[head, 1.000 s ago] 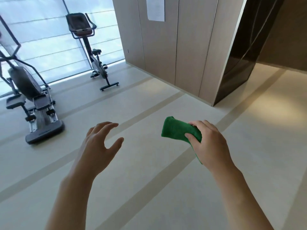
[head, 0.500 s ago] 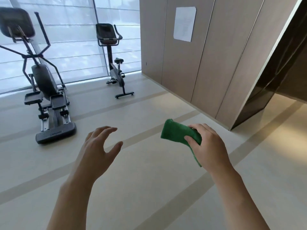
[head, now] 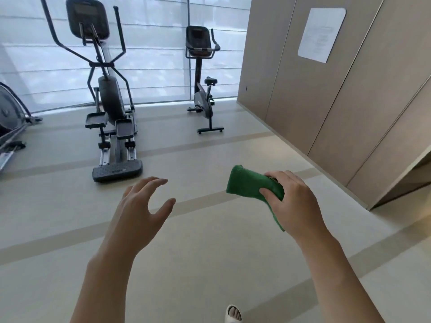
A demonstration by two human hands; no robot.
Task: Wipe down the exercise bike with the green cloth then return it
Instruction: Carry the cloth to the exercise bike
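One green cloth (head: 253, 184), folded thick, was held in the right hand (head: 295, 203), fingers curled over its top edge and thumb pressed to its near face; most of the fold projected leftward beyond the fingertips, and a loose corner hung below the palm. Cloth and hand were raised in the air above the floor (head: 210, 264). The left hand (head: 142, 206) was held beside it, apart from the cloth, fingers spread and slightly bent, grasping nothing. The exercise bike (head: 203, 89) stood well ahead of both sets of fingertips, untouched, near the window (head: 151, 66) and close to the wood-panelled wall (head: 349, 101). An elliptical trainer (head: 109, 101) stood farther left, ahead of the left fingers. A sheet of paper (head: 321, 34) was fixed to the wall panel. Behind the right wrist, at the bottom edge, a foot in a pale sandal (head: 234, 313) was on the floor
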